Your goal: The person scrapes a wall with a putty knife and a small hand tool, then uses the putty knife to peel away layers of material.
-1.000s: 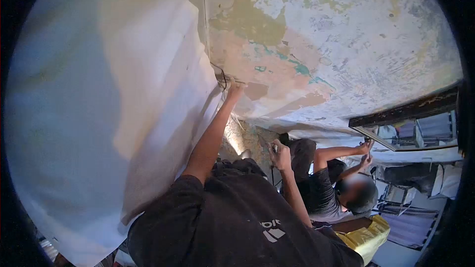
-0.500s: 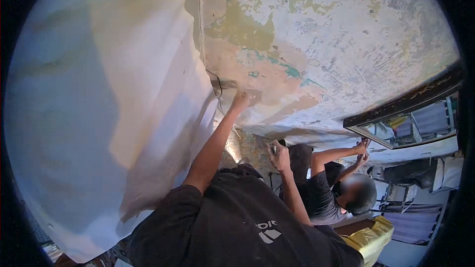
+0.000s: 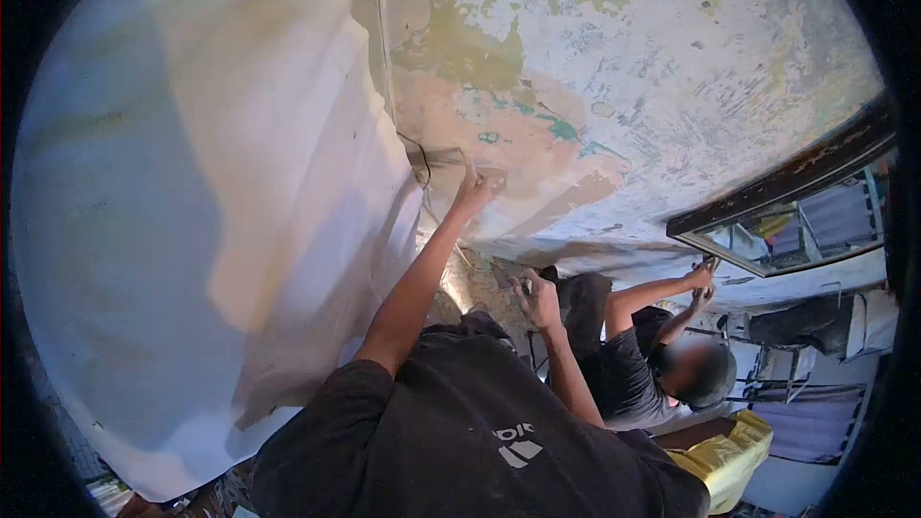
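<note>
My left hand reaches forward against the peeling wall, its fingers stretched out over a bare pinkish-tan patch. A thin black cable hangs just to its left, beside the edge of the white sheet. Lower down, in front of my chest, my right hand is closed with curled fingers, away from the wall. A flat grey tool that looks like a putty knife shows at its fingertips; its handle is hidden in the hand.
Close on my right a co-worker in dark clothes raises both hands to the wall below a dark-framed window. Yellow cloth lies behind them, near a rack with dark cloth. The white sheet fills the left side.
My left hand has gone from a bunched shape to stretched fingers on the wall. The grey tool at my right hand shows more plainly. The view has shifted slightly.
</note>
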Available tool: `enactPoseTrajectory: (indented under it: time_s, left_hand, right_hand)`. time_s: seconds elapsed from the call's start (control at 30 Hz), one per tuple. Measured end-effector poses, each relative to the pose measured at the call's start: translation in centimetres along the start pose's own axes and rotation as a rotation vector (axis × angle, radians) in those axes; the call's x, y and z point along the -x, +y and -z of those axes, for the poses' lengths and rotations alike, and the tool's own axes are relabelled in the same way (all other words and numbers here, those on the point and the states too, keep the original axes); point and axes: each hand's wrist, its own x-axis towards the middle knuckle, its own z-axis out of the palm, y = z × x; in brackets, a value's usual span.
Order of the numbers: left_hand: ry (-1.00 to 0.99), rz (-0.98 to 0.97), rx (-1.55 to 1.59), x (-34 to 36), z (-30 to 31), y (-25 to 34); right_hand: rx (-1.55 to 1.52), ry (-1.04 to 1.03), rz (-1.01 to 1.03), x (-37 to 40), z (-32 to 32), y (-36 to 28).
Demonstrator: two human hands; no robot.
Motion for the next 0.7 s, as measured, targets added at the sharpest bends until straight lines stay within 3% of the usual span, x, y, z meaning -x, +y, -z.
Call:
enactPoseTrajectory:
  time_s: [0.07, 0.33, 0.4, 0.6, 0.7]
  left_hand:
    - [-0.016, -0.018, 0.042, -0.5, -0.1, -0.3]
    - [-0.099, -0.012, -0.014, -0.6, -1.0, -3.1]
    - [0.034, -0.087, 0.077, -0.5, -1.2, -3.4]
    - [0.014, -0.029, -0.047, -2.2, -0.6, -3.6]
    - [-0.008, -0.029, -0.044, -1.6, -0.8, -3.7]
  right_hand:
    - [-0.036, 0.071, 0.098, 0.0, -0.7, 0.9]
    - [-0.050, 0.059, 0.069, 0.4, -0.6, 0.6]
    - [-0.031, 0.040, 0.043, 0.5, -0.4, 0.6]
    - [0.029, 0.088, 0.102, 0.5, -0.2, 0.4]
    - [0.013, 0.045, 0.038, 0.0, 0.2, 0.1]
